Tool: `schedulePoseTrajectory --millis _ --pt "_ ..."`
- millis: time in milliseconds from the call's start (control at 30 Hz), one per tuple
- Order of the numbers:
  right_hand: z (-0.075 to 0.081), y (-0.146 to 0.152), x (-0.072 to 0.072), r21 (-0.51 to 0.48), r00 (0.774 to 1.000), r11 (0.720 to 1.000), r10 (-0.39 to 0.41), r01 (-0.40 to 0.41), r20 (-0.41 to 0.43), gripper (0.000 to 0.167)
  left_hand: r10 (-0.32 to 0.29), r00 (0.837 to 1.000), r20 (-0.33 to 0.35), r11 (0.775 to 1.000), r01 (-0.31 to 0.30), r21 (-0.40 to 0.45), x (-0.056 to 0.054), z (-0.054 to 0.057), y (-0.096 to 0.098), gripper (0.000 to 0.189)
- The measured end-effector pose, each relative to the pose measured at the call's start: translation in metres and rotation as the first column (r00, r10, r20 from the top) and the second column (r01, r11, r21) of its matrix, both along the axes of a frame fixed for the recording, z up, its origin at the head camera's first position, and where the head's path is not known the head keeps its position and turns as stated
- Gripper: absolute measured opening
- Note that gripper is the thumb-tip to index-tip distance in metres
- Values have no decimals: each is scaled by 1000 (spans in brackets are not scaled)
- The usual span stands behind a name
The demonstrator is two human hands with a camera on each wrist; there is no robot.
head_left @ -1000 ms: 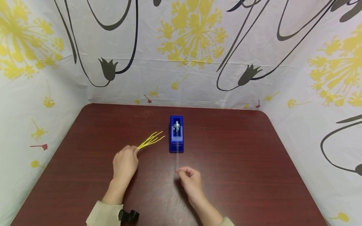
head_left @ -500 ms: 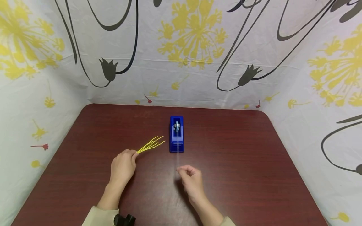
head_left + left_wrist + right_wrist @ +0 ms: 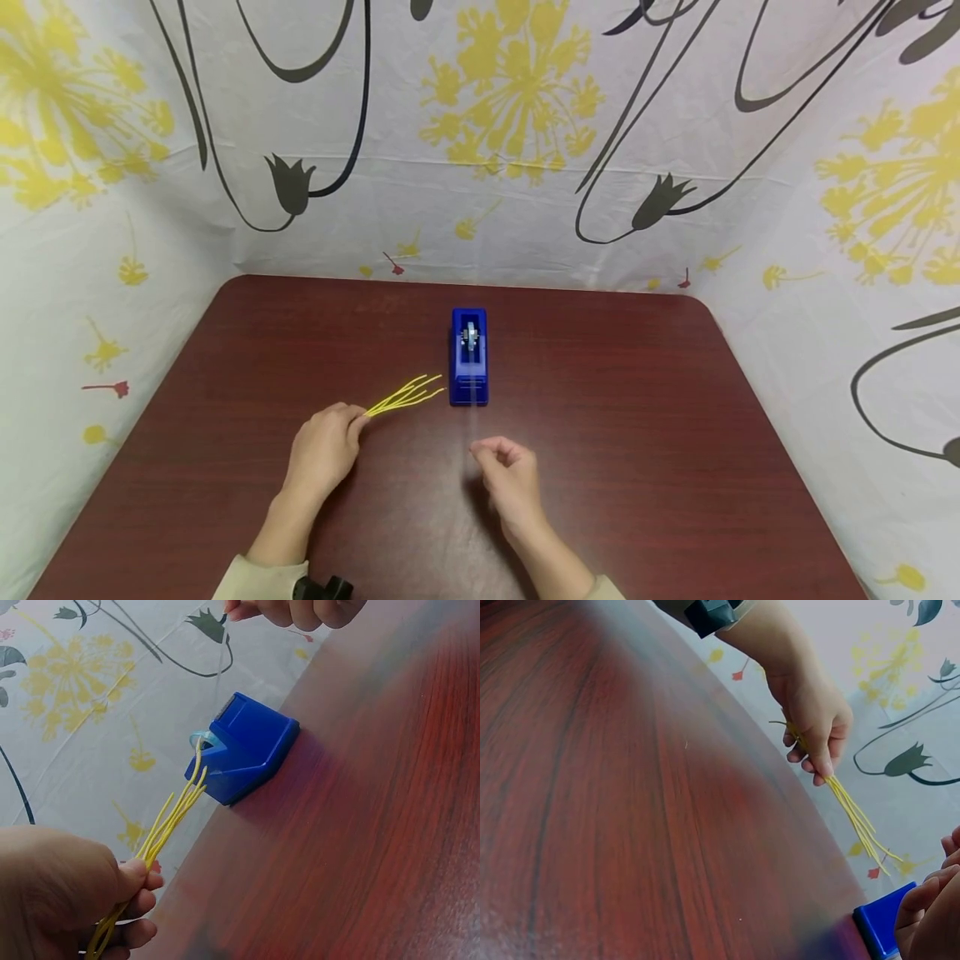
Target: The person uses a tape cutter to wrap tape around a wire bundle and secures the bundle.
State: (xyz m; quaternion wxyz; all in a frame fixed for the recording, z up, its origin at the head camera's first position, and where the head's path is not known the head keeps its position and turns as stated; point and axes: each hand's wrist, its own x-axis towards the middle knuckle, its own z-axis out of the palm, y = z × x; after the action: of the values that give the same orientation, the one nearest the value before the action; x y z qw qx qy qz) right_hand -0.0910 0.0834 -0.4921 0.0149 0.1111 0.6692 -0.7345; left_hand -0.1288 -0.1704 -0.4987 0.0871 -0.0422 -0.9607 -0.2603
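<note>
My left hand (image 3: 324, 450) pinches a bundle of thin yellow strands (image 3: 405, 396) between thumb and fingers. Their loose ends fan out toward a blue tape dispenser (image 3: 468, 385), overlapping it in the left wrist view. A clear strip of tape (image 3: 473, 423) runs from the dispenser toward the person. Its free end is pinched between the thumb and index finger of my right hand (image 3: 513, 483). The tape roll (image 3: 202, 739) shows inside the dispenser. In the right wrist view, one strand end sticks out behind the left hand (image 3: 810, 712).
The dispenser stands on a dark red wooden table (image 3: 637, 417) with rounded far corners. A white cloth (image 3: 510, 225) printed with yellow and grey flowers hangs behind and at both sides. A black device (image 3: 322, 588) is strapped to the left wrist.
My left hand has drawn back slightly toward the person, and the strand tips now lie lower and nearer the dispenser's left side. The right hand stays almost still, keeping hold of the tape.
</note>
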Motion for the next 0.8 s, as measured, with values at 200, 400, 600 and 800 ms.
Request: schedulePoseTrajectory --millis 200,400,600,800 --pt "1 0 0 8 1000 1000 -3 3 -6 24 -40 999 -12 999 40 3 2 -1 4 11" --pt "2 0 -1 11 1000 1000 -14 14 -11 24 -79 997 -27 997 79 12 2 1 6 9" --pt "3 -1 -1 15 1000 1000 -21 21 -12 23 -118 993 -19 993 119 14 4 3 8 7" --pt "3 -1 0 11 1000 1000 -17 17 -11 23 -136 990 -28 991 136 17 5 5 8 6"
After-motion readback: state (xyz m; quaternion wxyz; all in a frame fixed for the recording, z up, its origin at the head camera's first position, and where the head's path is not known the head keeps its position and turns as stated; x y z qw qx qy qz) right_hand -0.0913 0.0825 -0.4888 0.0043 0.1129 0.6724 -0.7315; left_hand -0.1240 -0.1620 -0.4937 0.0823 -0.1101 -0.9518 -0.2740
